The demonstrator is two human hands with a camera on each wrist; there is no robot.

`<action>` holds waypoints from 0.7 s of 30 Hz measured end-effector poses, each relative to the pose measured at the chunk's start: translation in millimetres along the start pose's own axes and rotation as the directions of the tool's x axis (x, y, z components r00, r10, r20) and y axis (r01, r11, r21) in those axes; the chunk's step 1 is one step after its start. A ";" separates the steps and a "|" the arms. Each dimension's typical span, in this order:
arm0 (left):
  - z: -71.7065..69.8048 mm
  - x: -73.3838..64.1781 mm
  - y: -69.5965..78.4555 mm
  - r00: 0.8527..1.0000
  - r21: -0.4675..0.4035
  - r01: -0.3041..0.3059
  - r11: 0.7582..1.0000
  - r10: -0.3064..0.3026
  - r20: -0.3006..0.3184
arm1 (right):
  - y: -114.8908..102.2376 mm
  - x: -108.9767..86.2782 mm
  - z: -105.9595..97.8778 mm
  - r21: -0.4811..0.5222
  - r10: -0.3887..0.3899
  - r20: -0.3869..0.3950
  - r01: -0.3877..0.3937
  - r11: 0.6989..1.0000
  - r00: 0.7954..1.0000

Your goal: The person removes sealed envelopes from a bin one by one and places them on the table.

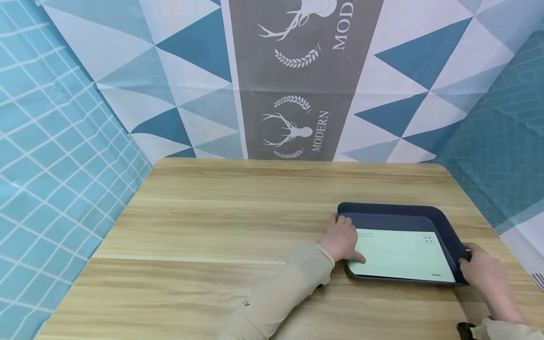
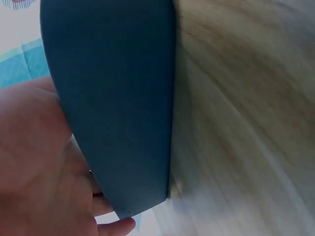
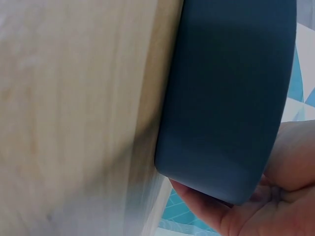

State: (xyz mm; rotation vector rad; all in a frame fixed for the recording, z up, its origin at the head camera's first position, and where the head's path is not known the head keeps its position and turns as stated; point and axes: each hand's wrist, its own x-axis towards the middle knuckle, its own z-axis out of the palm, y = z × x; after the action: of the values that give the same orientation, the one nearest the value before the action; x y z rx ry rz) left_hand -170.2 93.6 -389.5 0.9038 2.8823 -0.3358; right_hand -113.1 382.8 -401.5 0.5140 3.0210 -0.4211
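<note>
Patterned hangings [image 1: 204,61] stand behind and beside a wood-grained table [image 1: 191,245]. Between the person's two grips lies a dark blue tray [image 1: 386,220], held at both ends. The left hand [image 1: 341,238] is clamped on its left wall, thumb over the inside; the right hand [image 1: 486,269] is clamped on the right wall. A pale green sheet [image 1: 399,255] with small printed marks lies in the tray, just beside the left thumb, between the grips.

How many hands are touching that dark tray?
2: the left hand is at the left end of the tray, and the right hand is at its right end.
</note>
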 end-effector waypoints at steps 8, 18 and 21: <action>0.7 2.6 -0.7 0.999 -0.040 -0.004 0.999 0.002 -0.041 | -0.3 2.0 -1.5 0.003 -0.045 -0.015 0.045 0.999 0.999; 2.4 -1.7 6.5 0.994 0.046 0.033 0.998 -0.028 -0.101 | 2.3 6.1 1.5 -0.013 -0.109 -0.039 0.109 0.994 0.993; 2.3 -2.9 7.9 0.993 0.065 0.048 0.997 -0.041 -0.113 | 2.0 8.1 1.5 -0.014 -0.116 -0.043 0.116 0.993 0.992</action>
State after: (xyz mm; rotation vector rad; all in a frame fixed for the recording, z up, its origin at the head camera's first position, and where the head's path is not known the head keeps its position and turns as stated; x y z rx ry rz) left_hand -163.2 97.8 -392.6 0.8975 3.0142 -0.4023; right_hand -120.0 386.8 -404.2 0.3526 3.1046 -0.4024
